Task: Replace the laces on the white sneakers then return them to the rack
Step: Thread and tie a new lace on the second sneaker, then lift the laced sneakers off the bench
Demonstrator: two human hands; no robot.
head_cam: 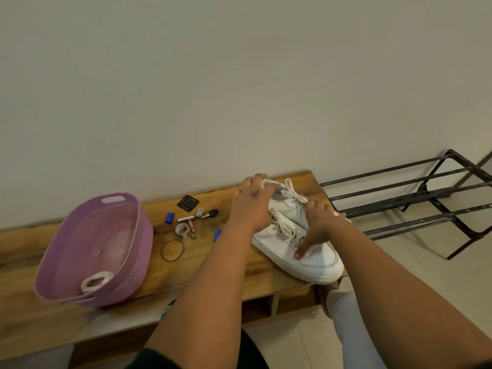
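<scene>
Nearest the camera: two bare forearms reach fwd over the front edge of the wooden table (pixel 186 265). A pale-clad leg shows below the table's rt end, over tiled floor.

Rt side of table: two white sneakers side by side, toes toward the camera. The near sneaker (pixel 306 254) lies w/ its toe just past the table's front rt edge; white laces (pixel 283 226) threaded and loose over its tongue. The right hand (pixel 318 226) rests on it, fingers spread and fairly straight, thumb pressing down on the toe-box area; not curled round anything. The far sneaker (pixel 288 206) sits just behind, touching the near one; its laces lie loose on top. The left hand (pixel 251 203) is at the far sneaker's heel/collar, fingers curled over the rim, gripping it.

Mid table, left of the shoes: small clutter: a twisted metal bangle (pixel 172 249), two small blue caps (pixel 169 218), a battery (pixel 191 225), a roll of tape (pixel 182 230), keys w/ a dark fob (pixel 209 213), and further back a dark square item (pixel 188 202).

Left end: purple plastic basket (pixel 80 265), weave-pattern walls, w/ a coil of white lace (pixel 96 281) inside by its near wall.

Beyond the table's rt end: black metal shoe rack (pixel 415 193) on the floor, bars bare. Plain wall behind.
</scene>
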